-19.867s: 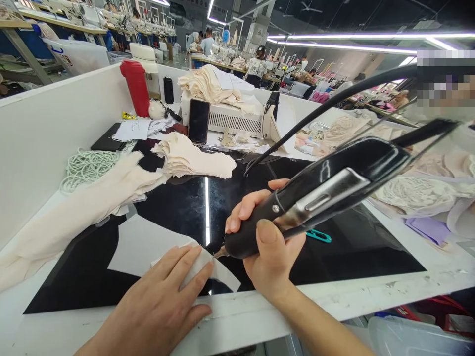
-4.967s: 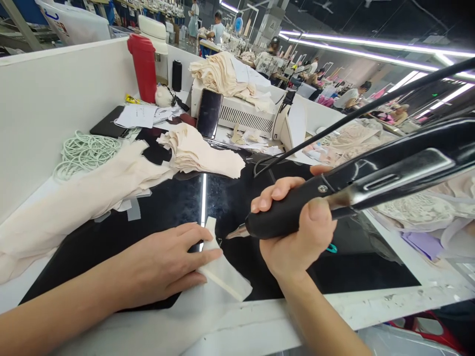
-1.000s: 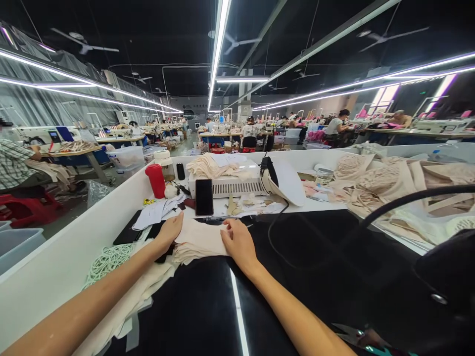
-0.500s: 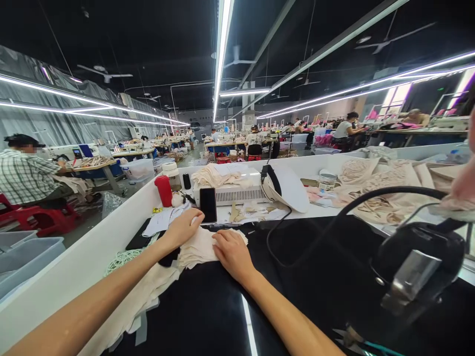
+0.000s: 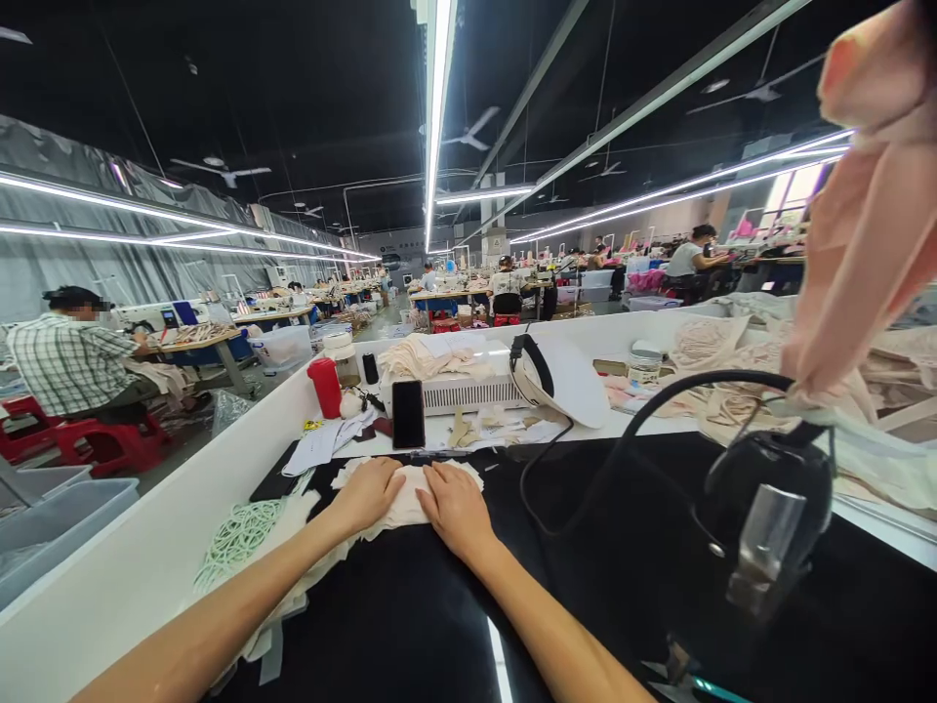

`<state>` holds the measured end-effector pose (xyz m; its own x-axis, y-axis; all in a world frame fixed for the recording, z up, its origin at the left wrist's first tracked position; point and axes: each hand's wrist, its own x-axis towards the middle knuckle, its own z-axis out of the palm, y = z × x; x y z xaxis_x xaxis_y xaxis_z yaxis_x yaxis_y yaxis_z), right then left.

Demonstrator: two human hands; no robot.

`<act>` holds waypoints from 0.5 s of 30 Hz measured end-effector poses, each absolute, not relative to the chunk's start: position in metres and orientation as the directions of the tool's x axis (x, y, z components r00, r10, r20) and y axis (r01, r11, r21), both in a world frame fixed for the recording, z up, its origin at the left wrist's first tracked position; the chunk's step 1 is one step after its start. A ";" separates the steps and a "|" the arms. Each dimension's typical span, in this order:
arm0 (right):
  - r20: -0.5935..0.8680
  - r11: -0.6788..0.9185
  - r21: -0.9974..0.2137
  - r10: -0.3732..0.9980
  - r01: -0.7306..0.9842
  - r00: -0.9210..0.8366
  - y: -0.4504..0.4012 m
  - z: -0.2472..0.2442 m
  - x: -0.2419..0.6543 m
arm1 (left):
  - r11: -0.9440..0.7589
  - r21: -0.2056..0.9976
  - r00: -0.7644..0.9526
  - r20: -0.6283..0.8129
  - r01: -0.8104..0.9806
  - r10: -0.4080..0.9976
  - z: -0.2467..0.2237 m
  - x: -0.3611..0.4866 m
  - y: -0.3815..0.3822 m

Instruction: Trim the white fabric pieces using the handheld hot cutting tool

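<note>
A stack of cream fabric pieces (image 5: 411, 500) lies on the black tabletop (image 5: 410, 625), below a black phone (image 5: 408, 415). My left hand (image 5: 372, 493) rests on the left part of the stack, palm down, with fingers laid out over the cloth. On the right part lies my right hand (image 5: 458, 506), also palm down and open, its thumb towards the left one. The fingertips meet the far side of the stack, and what is under them is hidden. More cream cloth (image 5: 322, 566) trails beneath my left forearm, beside a heap of pale green cord (image 5: 241, 537).
Behind the phone stand a white vented box (image 5: 468, 394), a white visor (image 5: 563, 381) and a red container (image 5: 324, 388). At right, a black machine head (image 5: 765, 508) with a thick cable stands near hanging pink cloth (image 5: 849, 225). A co-worker (image 5: 69, 356) sits at far left.
My left hand has come down from near the phone onto the cloth stack. My right hand stays on the stack. The camera view has shifted, bringing the pink cloth further into sight.
</note>
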<state>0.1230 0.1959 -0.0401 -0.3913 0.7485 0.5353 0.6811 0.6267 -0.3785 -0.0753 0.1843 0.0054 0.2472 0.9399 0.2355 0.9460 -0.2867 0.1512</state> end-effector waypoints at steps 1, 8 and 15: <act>0.535 0.625 -0.379 0.750 0.682 -0.389 0.196 -0.040 0.123 | -0.274 0.140 0.234 0.247 0.952 0.940 0.002 -0.075 0.183; 0.546 0.630 -0.380 0.744 0.677 -0.386 0.199 -0.042 0.122 | -0.209 0.079 0.171 0.334 0.975 0.927 -0.016 -0.072 0.174; 0.557 0.635 -0.422 0.745 0.647 -0.368 0.201 -0.042 0.121 | -0.207 0.081 0.158 0.406 0.975 0.900 -0.018 -0.075 0.175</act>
